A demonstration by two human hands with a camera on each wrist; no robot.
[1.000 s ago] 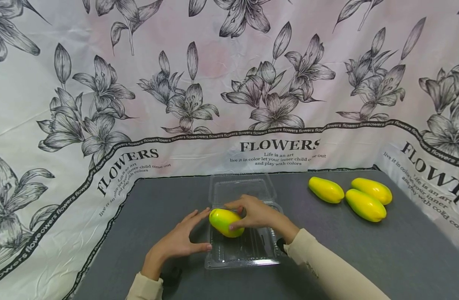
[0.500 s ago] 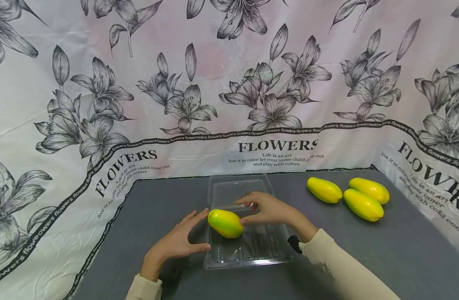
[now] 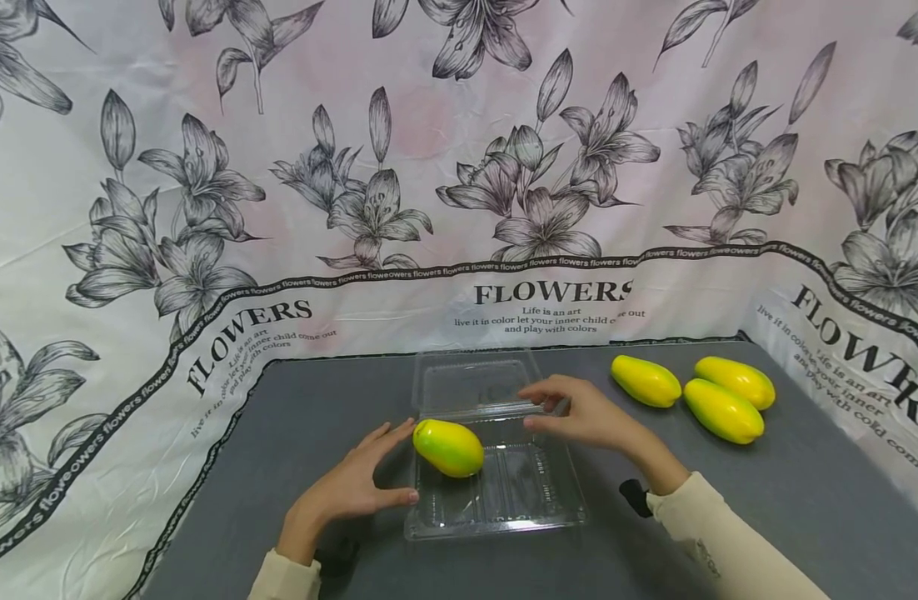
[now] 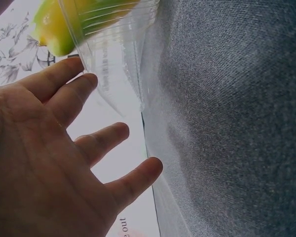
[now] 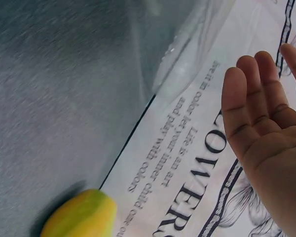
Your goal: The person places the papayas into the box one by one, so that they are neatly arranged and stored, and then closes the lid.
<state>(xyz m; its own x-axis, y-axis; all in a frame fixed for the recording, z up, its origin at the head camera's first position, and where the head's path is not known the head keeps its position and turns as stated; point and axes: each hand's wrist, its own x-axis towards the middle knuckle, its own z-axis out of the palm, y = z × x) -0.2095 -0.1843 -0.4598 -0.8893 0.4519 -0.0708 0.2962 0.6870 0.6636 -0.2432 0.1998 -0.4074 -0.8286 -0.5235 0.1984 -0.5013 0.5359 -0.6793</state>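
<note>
A yellow-green papaya [image 3: 449, 448] lies in the left part of a clear plastic clamshell box [image 3: 504, 527], whose lid [image 3: 474, 385] is folded back toward the wall. My left hand [image 3: 354, 482] is at the box's left side, thumb and fingers spread; in the left wrist view its fingertips [image 4: 90, 80] are right at the clear wall. Over the box's right rim, my right hand [image 3: 579, 410] holds nothing. Its fingers [image 5: 234, 94] are loosely bent in the right wrist view.
Several things stand apart on the grey table [image 3: 339, 558]: one papaya [image 3: 646, 381] at the back right, and beside it a rear papaya [image 3: 735, 382] and a front papaya [image 3: 724, 411]. A flower-printed cloth [image 3: 399, 308] hangs behind and along both sides.
My right hand has let go of the papaya in the box and moved right, to the box's right rim. The left hand has stayed beside the box.
</note>
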